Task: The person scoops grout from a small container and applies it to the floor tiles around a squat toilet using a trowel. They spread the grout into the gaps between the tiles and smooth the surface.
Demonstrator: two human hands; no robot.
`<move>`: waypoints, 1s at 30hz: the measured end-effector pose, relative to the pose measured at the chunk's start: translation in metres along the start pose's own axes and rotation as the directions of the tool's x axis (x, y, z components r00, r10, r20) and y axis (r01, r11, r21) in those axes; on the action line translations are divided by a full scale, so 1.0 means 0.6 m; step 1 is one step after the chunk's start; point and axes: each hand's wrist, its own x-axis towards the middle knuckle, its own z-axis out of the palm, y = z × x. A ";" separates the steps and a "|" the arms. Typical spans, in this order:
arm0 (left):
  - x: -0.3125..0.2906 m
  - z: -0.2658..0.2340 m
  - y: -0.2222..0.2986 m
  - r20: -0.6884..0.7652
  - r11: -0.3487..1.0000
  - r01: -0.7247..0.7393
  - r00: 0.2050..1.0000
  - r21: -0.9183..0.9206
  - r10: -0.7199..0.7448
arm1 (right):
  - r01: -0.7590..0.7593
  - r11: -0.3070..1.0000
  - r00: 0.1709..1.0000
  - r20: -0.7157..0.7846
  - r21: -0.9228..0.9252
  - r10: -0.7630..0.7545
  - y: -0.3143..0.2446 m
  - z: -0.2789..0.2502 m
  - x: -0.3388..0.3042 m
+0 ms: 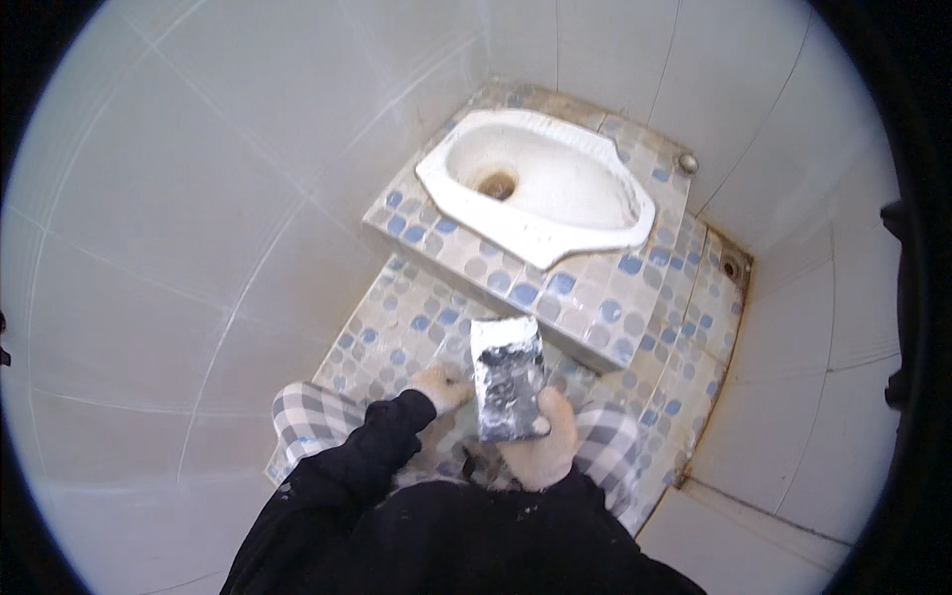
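Observation:
My right hand (pixel 548 441) grips the lower end of a flat, dark rectangular plate (pixel 509 382), its thumb along the right edge. White paste is smeared over the plate, thickest at the far end. Just left of the plate, my left hand (pixel 442 388) has its fingers curled in, with a small dark spot at the fingertips. What it holds, if anything, is too small to make out. Both hands look pale and thickly covered, as if in gloves, below black sleeves.
A white squat toilet (pixel 535 238) is set in a raised tiled step (pixel 496 288) ahead of me. Grey tiled walls (pixel 198 248) close in on both sides. A floor drain (pixel 732 266) lies in the right corner, and a small round metal fitting (pixel 688 163) sits by the back wall.

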 end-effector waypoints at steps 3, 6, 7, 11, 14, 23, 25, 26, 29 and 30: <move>-0.064 -0.064 0.063 -0.139 0.816 0.010 0.987 0.579 0.086 | -0.010 0.999 0.995 0.097 0.036 0.006 -0.022 0.016 0.015; -0.138 -0.168 0.098 -0.066 0.788 -0.311 0.912 0.532 0.405 | 0.450 0.481 0.886 0.444 -0.752 -0.135 -0.088 0.052 0.076; -0.157 -0.192 0.101 -0.062 0.792 -0.410 0.872 0.453 0.486 | 0.185 0.830 0.928 0.372 -0.527 0.030 -0.098 0.072 0.109; -0.147 -0.236 0.099 0.179 0.650 -0.713 0.698 0.261 0.693 | 0.066 0.845 0.927 0.347 -0.530 0.145 -0.140 0.155 0.257; -0.069 -0.190 0.089 0.244 0.642 -0.694 0.718 0.324 0.652 | 0.213 0.770 0.919 0.390 -0.602 0.051 -0.107 0.220 0.418; 0.154 -0.142 0.028 0.657 0.392 -0.893 0.433 0.221 0.617 | 0.418 0.090 0.887 0.385 -0.904 -0.254 0.026 0.320 0.777; 0.170 -0.135 0.014 0.660 0.344 -0.931 0.335 0.122 0.673 | 0.358 -0.238 0.843 0.422 -0.903 -0.334 0.041 0.340 0.817; 0.177 -0.133 0.003 0.669 0.329 -0.941 0.298 0.083 0.681 | 0.317 -0.394 0.812 0.461 -0.863 -0.357 0.054 0.351 0.834; 0.202 -0.147 -0.032 0.601 0.358 -0.928 0.348 0.108 0.720 | 0.234 -0.467 0.794 0.445 -0.852 -0.414 0.130 0.379 0.860; 0.207 -0.159 -0.037 0.601 0.372 -0.920 0.368 0.123 0.710 | 0.143 -0.538 0.807 0.412 -0.831 -0.423 0.156 0.391 0.860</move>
